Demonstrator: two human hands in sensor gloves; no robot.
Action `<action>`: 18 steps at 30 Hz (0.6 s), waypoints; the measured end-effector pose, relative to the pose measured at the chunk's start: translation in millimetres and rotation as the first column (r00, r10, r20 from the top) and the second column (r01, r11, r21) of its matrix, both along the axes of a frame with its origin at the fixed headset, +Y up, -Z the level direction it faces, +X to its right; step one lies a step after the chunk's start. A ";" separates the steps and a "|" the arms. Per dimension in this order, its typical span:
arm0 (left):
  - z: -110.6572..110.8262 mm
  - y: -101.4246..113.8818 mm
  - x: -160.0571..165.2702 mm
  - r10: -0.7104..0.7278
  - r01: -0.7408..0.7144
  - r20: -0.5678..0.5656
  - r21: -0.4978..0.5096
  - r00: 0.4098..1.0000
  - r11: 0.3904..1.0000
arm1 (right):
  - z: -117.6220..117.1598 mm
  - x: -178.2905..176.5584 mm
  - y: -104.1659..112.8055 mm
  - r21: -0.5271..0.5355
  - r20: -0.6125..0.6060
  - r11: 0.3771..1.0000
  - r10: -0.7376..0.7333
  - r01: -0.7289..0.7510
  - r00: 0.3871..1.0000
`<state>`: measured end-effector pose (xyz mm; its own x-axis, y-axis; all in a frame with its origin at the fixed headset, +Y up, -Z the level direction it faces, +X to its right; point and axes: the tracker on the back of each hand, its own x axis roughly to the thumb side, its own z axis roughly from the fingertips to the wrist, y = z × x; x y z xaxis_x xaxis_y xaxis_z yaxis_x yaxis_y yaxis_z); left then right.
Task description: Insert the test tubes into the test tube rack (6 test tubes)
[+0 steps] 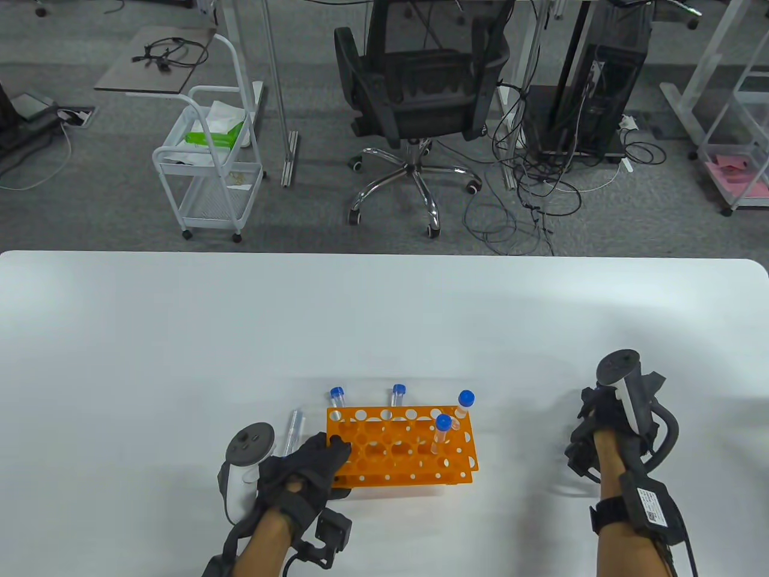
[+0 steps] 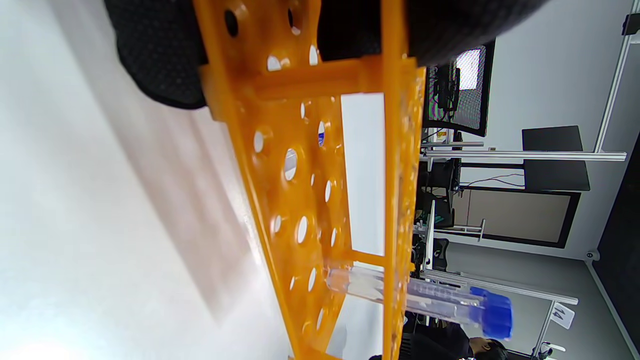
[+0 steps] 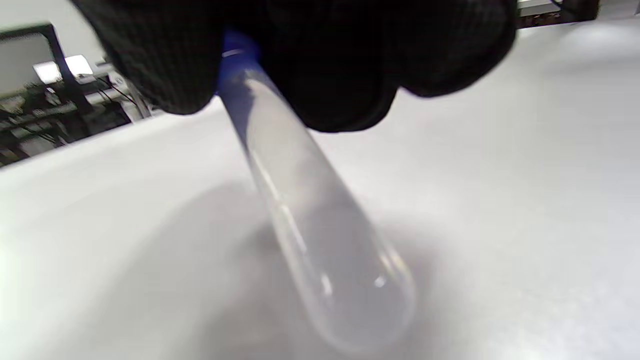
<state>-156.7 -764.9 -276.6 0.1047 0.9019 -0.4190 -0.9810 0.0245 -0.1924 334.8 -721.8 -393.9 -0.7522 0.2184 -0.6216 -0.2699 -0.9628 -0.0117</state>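
The orange rack [image 1: 399,448] stands at the table's near middle. Several blue-capped test tubes stand in it, two in the back row [image 1: 336,396] [image 1: 399,393] and two at the right [image 1: 465,402] [image 1: 443,428]. My left hand [image 1: 327,454] grips the rack's left end. In the left wrist view the rack [image 2: 310,200] fills the frame with one capped tube [image 2: 425,300] through it. A clear tube [image 1: 294,430] lies just left of the rack. My right hand [image 1: 592,433] is far right of the rack and holds a clear blue-capped tube [image 3: 310,215] by its cap end, low over the table.
The white table [image 1: 180,360] reaches to its far edge at mid-frame. Beyond it on the floor are an office chair [image 1: 414,90], a white trolley [image 1: 210,156] and cables.
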 end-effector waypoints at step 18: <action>-0.6 -0.1 -4.8 0.004 -0.004 -0.016 0.007 1.000 1.000 | 65.9 -91.3 52.2 0.232 -0.319 0.958 -0.092 0.172 0.943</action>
<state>-161.5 -765.0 -277.1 0.0943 0.9053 -0.4141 -0.9841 0.0220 -0.1761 243.4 -669.6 -328.1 -0.8486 0.4483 -0.2810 -0.4233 -0.8939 -0.1478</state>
